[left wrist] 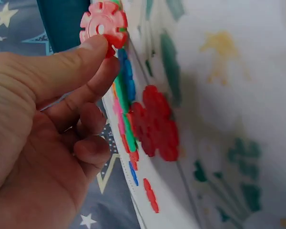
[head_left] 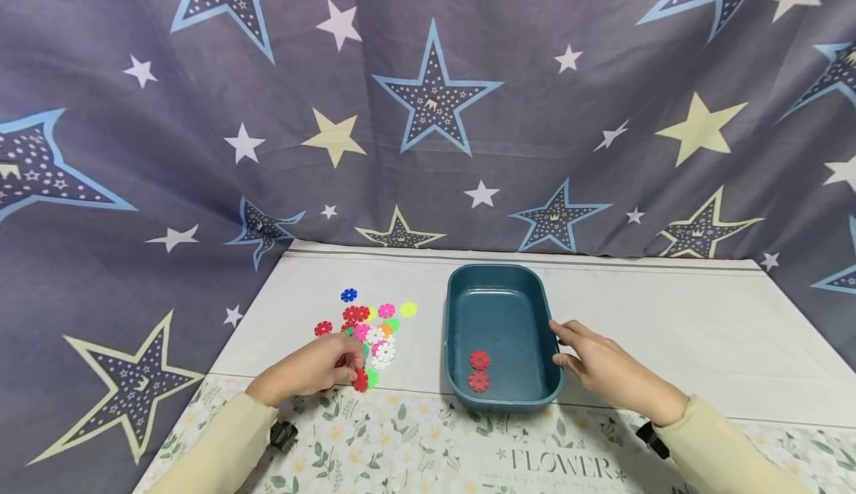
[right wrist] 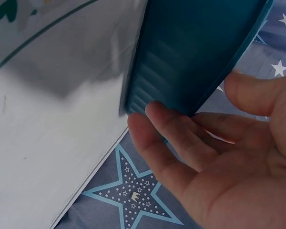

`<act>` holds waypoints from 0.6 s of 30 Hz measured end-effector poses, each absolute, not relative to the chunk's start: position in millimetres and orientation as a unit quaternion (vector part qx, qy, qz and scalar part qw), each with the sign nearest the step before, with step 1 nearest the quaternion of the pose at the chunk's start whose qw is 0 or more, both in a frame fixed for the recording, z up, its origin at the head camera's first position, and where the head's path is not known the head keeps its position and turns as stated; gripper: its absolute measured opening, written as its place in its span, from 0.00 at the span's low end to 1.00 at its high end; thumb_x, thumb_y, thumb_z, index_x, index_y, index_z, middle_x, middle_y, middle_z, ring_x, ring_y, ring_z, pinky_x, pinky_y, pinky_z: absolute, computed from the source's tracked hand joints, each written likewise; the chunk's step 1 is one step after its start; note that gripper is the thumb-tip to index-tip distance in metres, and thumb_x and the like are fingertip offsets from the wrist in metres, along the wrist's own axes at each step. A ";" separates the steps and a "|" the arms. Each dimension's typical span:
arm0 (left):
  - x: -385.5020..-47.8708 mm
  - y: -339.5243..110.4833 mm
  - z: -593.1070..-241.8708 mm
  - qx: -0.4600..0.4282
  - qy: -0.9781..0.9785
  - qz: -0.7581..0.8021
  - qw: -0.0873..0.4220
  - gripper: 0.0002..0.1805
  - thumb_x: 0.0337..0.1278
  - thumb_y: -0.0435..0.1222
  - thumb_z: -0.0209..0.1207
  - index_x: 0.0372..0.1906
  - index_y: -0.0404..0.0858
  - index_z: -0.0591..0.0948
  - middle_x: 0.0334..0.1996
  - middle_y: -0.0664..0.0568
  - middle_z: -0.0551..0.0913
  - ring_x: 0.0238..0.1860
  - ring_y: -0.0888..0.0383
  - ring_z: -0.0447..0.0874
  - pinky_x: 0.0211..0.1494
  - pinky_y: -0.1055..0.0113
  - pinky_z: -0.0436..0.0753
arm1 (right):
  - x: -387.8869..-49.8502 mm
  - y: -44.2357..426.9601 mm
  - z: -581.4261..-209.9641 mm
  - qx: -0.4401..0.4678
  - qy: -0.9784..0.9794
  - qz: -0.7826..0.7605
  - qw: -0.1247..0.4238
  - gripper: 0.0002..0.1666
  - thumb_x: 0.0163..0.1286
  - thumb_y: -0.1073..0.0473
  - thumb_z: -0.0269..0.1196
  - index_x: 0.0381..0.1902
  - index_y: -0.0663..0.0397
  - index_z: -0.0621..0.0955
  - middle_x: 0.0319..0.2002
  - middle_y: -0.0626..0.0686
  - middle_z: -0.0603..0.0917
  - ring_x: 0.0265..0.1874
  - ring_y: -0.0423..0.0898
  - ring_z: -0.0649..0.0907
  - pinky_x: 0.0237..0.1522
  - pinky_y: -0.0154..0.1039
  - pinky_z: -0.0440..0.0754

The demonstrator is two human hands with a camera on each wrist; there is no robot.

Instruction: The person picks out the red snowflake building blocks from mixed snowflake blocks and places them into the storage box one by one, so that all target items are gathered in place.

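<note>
My left hand [head_left: 319, 364] is at the near side of a loose pile of colourful plastic snowflake discs. In the left wrist view its thumb and index finger pinch a red snowflake disc [left wrist: 115, 21]. Other red discs [left wrist: 157, 126] lie on the cloth beyond that hand. To the right stands a dark teal plastic bin [head_left: 511, 316], holding two red discs [head_left: 478, 360] near its front left. At the bin's right side is my right hand [head_left: 598, 360]. Its fingertips touch the outer wall [right wrist: 181, 62], with fingers extended and not curled round it.
The pile includes white [head_left: 385, 351], pink [head_left: 386, 310], green, yellow [head_left: 409, 309], orange and blue discs [head_left: 349, 295]. A white cloth with a floral front [head_left: 414, 434] covers the table. A grey star-patterned curtain [head_left: 428, 182] hangs behind and at both sides.
</note>
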State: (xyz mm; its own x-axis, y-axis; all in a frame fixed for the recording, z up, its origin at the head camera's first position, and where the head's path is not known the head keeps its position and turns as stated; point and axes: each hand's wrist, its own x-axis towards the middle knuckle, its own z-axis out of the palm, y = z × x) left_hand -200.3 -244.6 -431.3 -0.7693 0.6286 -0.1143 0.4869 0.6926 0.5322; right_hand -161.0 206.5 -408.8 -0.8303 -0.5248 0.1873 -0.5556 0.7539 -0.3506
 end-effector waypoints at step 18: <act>-238.1 -173.6 -380.6 0.413 0.867 0.268 -0.081 0.06 0.55 0.32 0.65 0.37 0.44 0.83 0.32 0.62 0.80 0.35 0.65 0.75 0.42 0.63 0.76 | -161.2 205.3 -407.4 0.281 -0.939 0.198 0.028 0.30 0.66 0.62 0.62 0.62 0.74 0.68 0.48 0.60 0.77 0.34 0.43 0.81 0.32 0.36 0.78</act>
